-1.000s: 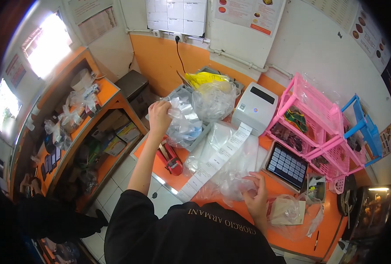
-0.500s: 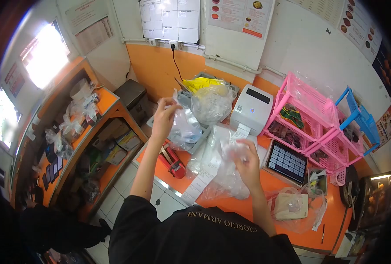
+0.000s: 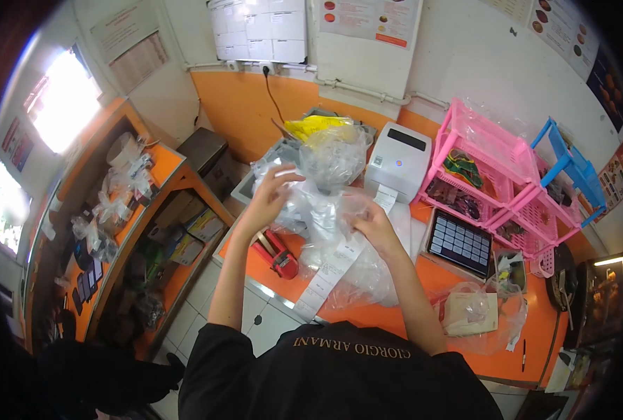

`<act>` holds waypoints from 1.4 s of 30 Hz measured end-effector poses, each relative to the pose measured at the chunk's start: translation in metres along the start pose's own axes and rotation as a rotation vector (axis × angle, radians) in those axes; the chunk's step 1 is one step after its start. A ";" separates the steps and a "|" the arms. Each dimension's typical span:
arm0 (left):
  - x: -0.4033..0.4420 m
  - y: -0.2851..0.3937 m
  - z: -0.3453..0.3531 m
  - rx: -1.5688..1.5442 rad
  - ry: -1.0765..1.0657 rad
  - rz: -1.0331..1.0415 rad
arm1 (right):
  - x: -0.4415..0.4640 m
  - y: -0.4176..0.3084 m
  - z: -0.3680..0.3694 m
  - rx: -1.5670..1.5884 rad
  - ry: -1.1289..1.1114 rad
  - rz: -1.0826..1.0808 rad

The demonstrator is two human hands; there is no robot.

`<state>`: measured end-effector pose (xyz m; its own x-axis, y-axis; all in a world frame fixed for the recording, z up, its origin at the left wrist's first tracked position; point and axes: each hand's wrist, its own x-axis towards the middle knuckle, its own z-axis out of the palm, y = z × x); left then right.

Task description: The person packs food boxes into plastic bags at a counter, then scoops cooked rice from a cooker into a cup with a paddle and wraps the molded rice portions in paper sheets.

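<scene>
A clear plastic bag (image 3: 325,215) is stretched between my hands above the orange counter. My left hand (image 3: 273,194) has its curved fingers on the bag's left side, while my right hand (image 3: 373,224) pinches the right side. Under the bag, more clear plastic bags (image 3: 364,283) lie in a loose pile. A long printed receipt strip (image 3: 331,274) runs across them toward the counter's front edge. Just behind my right hand stands a white label printer (image 3: 398,164) with paper coming out. A red tool with a dark top (image 3: 278,257) lies below my left hand.
Grey bins (image 3: 252,183) with crumpled plastic and a yellow bag (image 3: 317,127) stand at the back. To the right are a tablet (image 3: 458,243), pink stacked baskets (image 3: 497,164) and a bagged packet (image 3: 471,313). A person in dark clothes (image 3: 101,374) is at lower left.
My hands have come closer together, the left lowering slightly and the right moving up and left. The plastic bag now spans between them. The camera view has shifted slightly.
</scene>
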<state>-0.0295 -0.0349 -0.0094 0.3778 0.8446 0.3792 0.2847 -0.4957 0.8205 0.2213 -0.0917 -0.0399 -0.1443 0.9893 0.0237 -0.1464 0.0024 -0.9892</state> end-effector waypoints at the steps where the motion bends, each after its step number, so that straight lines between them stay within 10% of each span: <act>1: -0.004 0.008 0.003 -0.027 -0.113 -0.023 | -0.006 0.000 -0.008 -0.089 0.034 0.060; 6: -0.005 0.013 0.083 -0.371 -0.109 -0.122 | -0.094 -0.066 -0.043 -0.307 0.110 -0.414; 10: -0.024 0.114 0.194 -0.249 -0.355 0.437 | -0.202 -0.142 -0.088 -0.678 0.330 -0.637; 15: -0.016 0.163 0.285 -0.388 -0.569 0.548 | -0.295 -0.111 -0.174 -0.573 0.685 -0.188; 19: -0.003 0.142 0.322 -0.381 -0.778 0.701 | -0.289 -0.019 -0.240 -0.485 0.449 0.167; 22: -0.005 0.152 0.321 -0.424 -0.554 0.531 | -0.237 0.053 -0.289 -1.497 0.252 0.371; 24: -0.002 0.151 0.325 -0.502 -0.583 0.475 | -0.215 0.036 -0.281 -1.456 0.314 0.361; 27: -0.004 0.165 0.332 -0.478 -0.497 0.441 | -0.169 -0.011 -0.265 -1.587 -0.199 0.881; 34: -0.011 0.199 0.325 -0.151 -0.285 0.277 | -0.184 0.010 -0.286 -1.509 -0.022 0.693; 37: -0.019 0.223 0.318 0.035 -0.375 -0.096 | -0.204 0.008 -0.292 -1.416 0.089 0.545; 42: -0.048 0.205 0.330 -0.199 -0.326 -0.238 | -0.274 -0.034 -0.276 -1.191 0.084 -0.013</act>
<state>0.3018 -0.2437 -0.0006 0.5893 0.8068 0.0413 0.2346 -0.2198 0.9469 0.5361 -0.3228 -0.0524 -0.0785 0.9945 0.0691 0.8587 0.1027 -0.5020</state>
